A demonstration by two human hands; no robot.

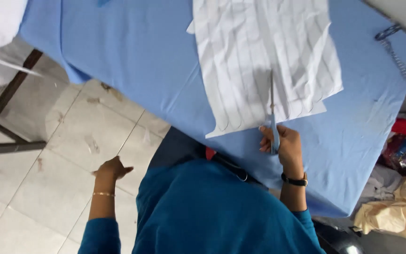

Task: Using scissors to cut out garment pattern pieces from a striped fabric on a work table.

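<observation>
Your right hand (285, 143) gripped scissors (272, 110), blades on the white paper (264, 56) atop the blue cloth (142, 51). Your left hand (112, 168) hung loosely open and empty beside the cloth, over the tiled floor (48, 155).

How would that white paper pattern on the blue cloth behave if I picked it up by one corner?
The white paper pattern would probably flop and bend, since it is thin and already creased. It looks light, so it may slide easily on the blue cloth. Its scalloped lower edge could tear if tugged, especially near the scissors in the right hand.
</observation>
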